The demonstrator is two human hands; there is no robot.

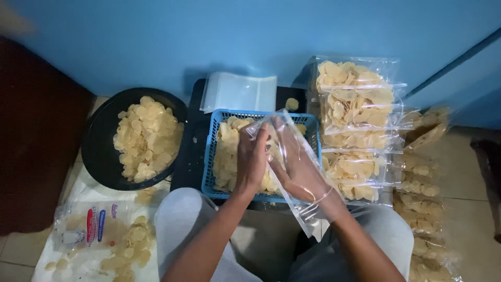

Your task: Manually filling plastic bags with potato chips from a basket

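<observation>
My right hand [298, 167] is inside a clear plastic bag [308, 209], which covers it up to the wrist. My left hand [251, 159] grips the bag's upper edge beside it. Both hands hover over a blue plastic basket [210, 156] filled with pale round crackers [227, 151]. Whether the right hand holds crackers inside the bag cannot be made out.
A black bowl [99, 141] of the same crackers sits to the left. A stack of empty clear bags [239, 92] lies behind the basket. Filled cracker bags [356, 102] pile up at the right. Loose crackers [130, 245] and a printed wrapper [86, 227] lie on the floor at lower left.
</observation>
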